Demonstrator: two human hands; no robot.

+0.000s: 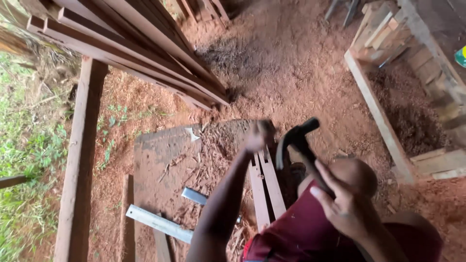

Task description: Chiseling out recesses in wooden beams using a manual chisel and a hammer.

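Note:
My right hand (pixel 342 204) grips the handle of a black claw hammer (pixel 296 138), raised above my knee with its head pointing left. My left hand (pixel 259 136) reaches forward and down, fingers closed around something small at the top end of two narrow wooden slats (pixel 264 187) that lie side by side on the ground. What the left fingers pinch is blurred. My dark red shorts (pixel 301 233) fill the bottom of the view.
A metal framing square (pixel 160 223) lies on a flat board (pixel 165 160) strewn with shavings. Long planks (pixel 141 53) are stacked at upper left, a wooden beam (pixel 80 155) runs down the left, and a timber frame (pixel 383 121) sits at right on sawdust-covered ground.

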